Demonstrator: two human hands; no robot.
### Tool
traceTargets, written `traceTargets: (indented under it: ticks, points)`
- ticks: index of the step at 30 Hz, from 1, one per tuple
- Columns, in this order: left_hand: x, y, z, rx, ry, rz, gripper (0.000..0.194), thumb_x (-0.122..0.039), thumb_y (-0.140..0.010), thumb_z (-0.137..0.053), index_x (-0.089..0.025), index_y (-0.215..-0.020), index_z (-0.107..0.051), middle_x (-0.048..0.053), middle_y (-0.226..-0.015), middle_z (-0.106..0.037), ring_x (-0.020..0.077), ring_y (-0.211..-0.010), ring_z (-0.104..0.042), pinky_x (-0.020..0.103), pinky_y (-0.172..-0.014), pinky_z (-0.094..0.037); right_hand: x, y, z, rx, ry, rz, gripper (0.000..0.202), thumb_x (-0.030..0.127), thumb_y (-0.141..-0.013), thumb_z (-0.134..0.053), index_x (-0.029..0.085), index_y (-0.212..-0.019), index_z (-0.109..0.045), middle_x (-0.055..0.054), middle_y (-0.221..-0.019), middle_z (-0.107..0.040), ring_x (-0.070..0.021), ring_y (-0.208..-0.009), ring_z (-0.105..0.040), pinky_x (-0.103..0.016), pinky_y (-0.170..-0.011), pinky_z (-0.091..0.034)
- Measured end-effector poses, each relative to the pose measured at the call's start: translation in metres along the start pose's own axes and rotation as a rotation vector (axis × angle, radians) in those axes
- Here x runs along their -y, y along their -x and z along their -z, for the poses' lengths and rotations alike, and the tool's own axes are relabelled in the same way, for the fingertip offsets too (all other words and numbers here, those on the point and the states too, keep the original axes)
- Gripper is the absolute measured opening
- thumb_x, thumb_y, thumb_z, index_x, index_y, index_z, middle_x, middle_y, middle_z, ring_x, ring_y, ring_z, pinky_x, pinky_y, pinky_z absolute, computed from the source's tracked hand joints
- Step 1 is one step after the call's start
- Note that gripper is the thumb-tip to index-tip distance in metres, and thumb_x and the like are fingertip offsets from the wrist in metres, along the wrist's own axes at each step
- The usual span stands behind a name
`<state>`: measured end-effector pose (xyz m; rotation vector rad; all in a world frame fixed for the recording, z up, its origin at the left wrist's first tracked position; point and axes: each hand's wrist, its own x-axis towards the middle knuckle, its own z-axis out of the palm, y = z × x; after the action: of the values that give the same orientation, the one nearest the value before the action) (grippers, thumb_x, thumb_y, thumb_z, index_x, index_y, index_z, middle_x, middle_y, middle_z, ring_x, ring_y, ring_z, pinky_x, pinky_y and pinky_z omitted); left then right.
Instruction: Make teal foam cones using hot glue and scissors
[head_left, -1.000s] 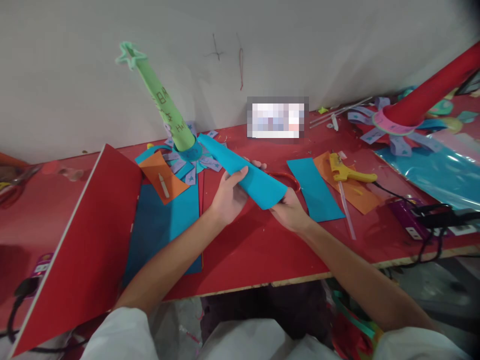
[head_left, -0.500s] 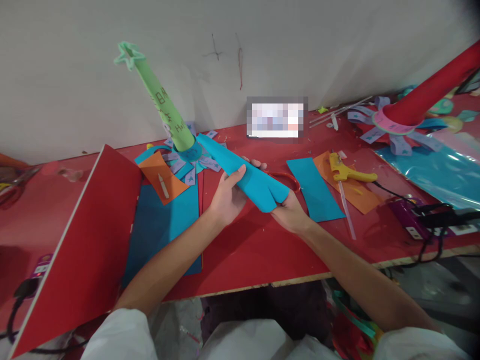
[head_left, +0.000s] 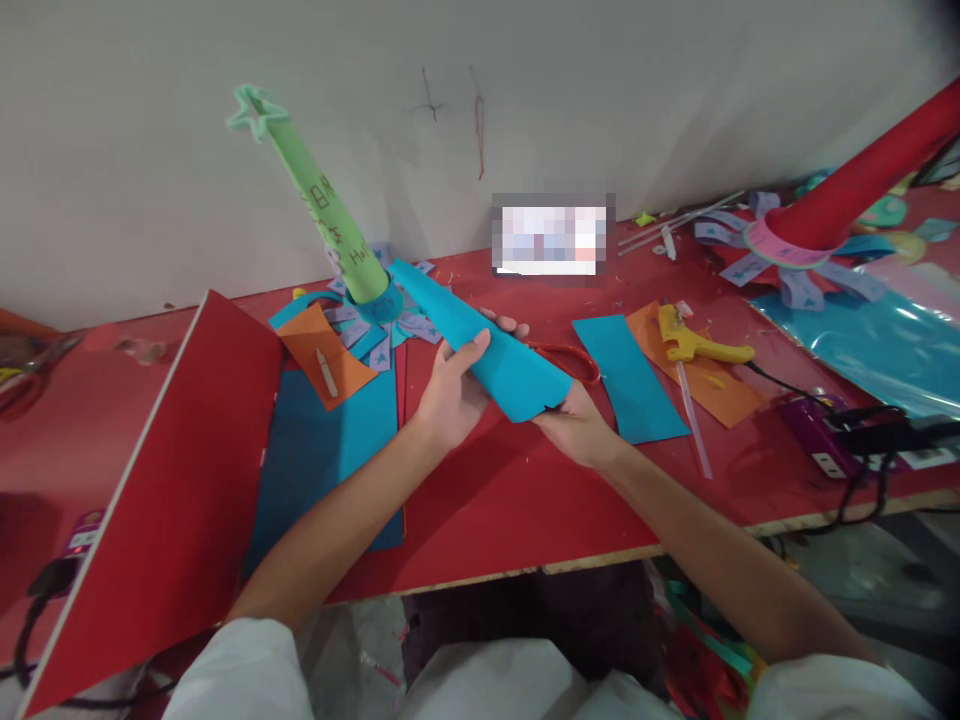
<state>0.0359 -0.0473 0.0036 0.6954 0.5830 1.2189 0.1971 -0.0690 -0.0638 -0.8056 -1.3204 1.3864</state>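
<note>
A blue paper cone [head_left: 517, 375] lies across both hands, its narrow end pointing up and left. My left hand [head_left: 457, 385] wraps its middle, thumb on top and fingers curled over the far side. At the wide end, my right hand [head_left: 581, 425] grips the lower edge, with its fingers partly hidden behind and inside the paper. Behind the cone, red-handled scissors [head_left: 577, 357] show only in part. A green paper tube [head_left: 330, 210] topped with a star stands beyond the narrow end, in a ring of printed paper strips.
A blue paper rectangle [head_left: 630, 380], yellow glue gun [head_left: 701, 345] and orange paper [head_left: 724, 400] lie right, near a purple power strip [head_left: 814, 430]. A red board [head_left: 165, 490] stands left, beside a blue sheet [head_left: 322, 470]. A red cone [head_left: 870, 190] leans at far right.
The notch at the cone's wide end has closed up and its rim now looks smoother. Both hands have shifted very slightly left and keep their hold.
</note>
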Motion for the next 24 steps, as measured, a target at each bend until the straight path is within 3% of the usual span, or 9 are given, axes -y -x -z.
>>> traceTargets:
  ticks: [2,4,7,10,13,17,19,21,24]
  points:
    - [-0.003,-0.003,0.002,-0.017,-0.002,-0.036,0.027,-0.037,-0.087,-0.085,-0.025,-0.104,-0.068,0.003,-0.113,-0.077,0.0293,-0.128,-0.07,0.044,-0.109,-0.057,0.002,-0.002,0.001,-0.054,0.024,0.014,0.01,0.021,-0.079,-0.069,0.022,-0.087,-0.076,-0.004,-0.089,-0.078,-0.0284,-0.098,-0.074,-0.047,-0.091,-0.062]
    - [-0.006,-0.007,0.006,-0.057,-0.011,-0.08,0.026,-0.037,-0.086,-0.086,-0.024,-0.101,-0.069,0.003,-0.107,-0.077,0.0282,-0.124,-0.072,0.042,-0.108,-0.057,0.005,-0.002,0.004,-0.142,0.108,0.047,0.013,0.014,-0.076,-0.059,0.022,-0.075,-0.069,-0.002,-0.075,-0.071,-0.0224,-0.08,-0.069,-0.04,-0.077,-0.059]
    - [-0.01,-0.013,0.01,-0.156,-0.032,-0.117,0.028,-0.039,-0.083,-0.089,-0.023,-0.094,-0.07,0.003,-0.1,-0.077,0.0265,-0.114,-0.075,0.041,-0.104,-0.059,0.009,-0.002,0.005,-0.282,0.227,0.153,0.017,0.009,-0.072,-0.054,0.024,-0.077,-0.061,0.0,-0.075,-0.064,-0.0167,-0.071,-0.062,-0.032,-0.069,-0.055]
    - [-0.009,-0.017,0.012,-0.217,-0.041,-0.118,0.029,-0.039,-0.081,-0.09,-0.022,-0.092,-0.071,0.001,-0.094,-0.076,0.0221,-0.1,-0.077,0.039,-0.099,-0.061,0.01,-0.002,0.003,-0.294,0.288,0.232,0.038,0.007,-0.075,-0.059,0.027,-0.106,-0.064,-0.004,-0.108,-0.07,-0.0199,-0.095,-0.069,-0.034,-0.08,-0.059]
    - [-0.004,-0.015,0.01,-0.204,-0.058,-0.105,0.029,-0.039,-0.081,-0.091,-0.02,-0.091,-0.071,0.002,-0.092,-0.077,0.0202,-0.095,-0.077,0.037,-0.099,-0.061,0.007,-0.003,-0.001,-0.152,0.362,0.244,0.061,0.01,-0.081,-0.062,0.029,-0.139,-0.058,-0.01,-0.144,-0.065,-0.0271,-0.132,-0.064,-0.044,-0.105,-0.057]
    - [0.003,-0.01,0.006,-0.139,-0.089,-0.076,0.031,-0.04,-0.081,-0.091,-0.02,-0.092,-0.071,0.005,-0.097,-0.078,0.0248,-0.106,-0.077,0.039,-0.1,-0.061,0.005,-0.002,-0.002,-0.077,0.468,0.231,0.061,0.017,-0.088,-0.064,0.03,-0.147,-0.054,-0.009,-0.152,-0.064,-0.0329,-0.142,-0.059,-0.052,-0.114,-0.052]
    - [0.004,-0.009,0.005,-0.134,-0.095,-0.071,0.031,-0.039,-0.081,-0.091,-0.02,-0.094,-0.071,0.005,-0.1,-0.078,0.0256,-0.108,-0.076,0.04,-0.099,-0.061,0.003,-0.001,0.0,-0.1,0.514,0.204,0.052,0.018,-0.089,-0.062,0.029,-0.14,-0.059,-0.008,-0.14,-0.072,-0.0327,-0.13,-0.066,-0.049,-0.104,-0.057]
    - [0.005,-0.009,0.005,-0.139,-0.103,-0.064,0.032,-0.039,-0.081,-0.091,-0.02,-0.096,-0.07,0.005,-0.101,-0.079,0.0257,-0.108,-0.076,0.04,-0.099,-0.061,0.002,0.0,0.003,-0.108,0.565,0.178,0.035,0.017,-0.089,-0.058,0.027,-0.121,-0.066,-0.007,-0.114,-0.079,-0.0296,-0.105,-0.074,-0.042,-0.086,-0.059]
    - [0.005,-0.008,0.005,-0.122,-0.103,-0.05,0.033,-0.039,-0.082,-0.091,-0.021,-0.099,-0.069,0.005,-0.102,-0.079,0.0266,-0.11,-0.076,0.041,-0.099,-0.061,0.0,0.001,0.005,-0.089,0.642,0.157,0.017,0.014,-0.085,-0.055,0.025,-0.095,-0.063,-0.003,-0.08,-0.072,-0.023,-0.071,-0.067,-0.033,-0.062,-0.046]
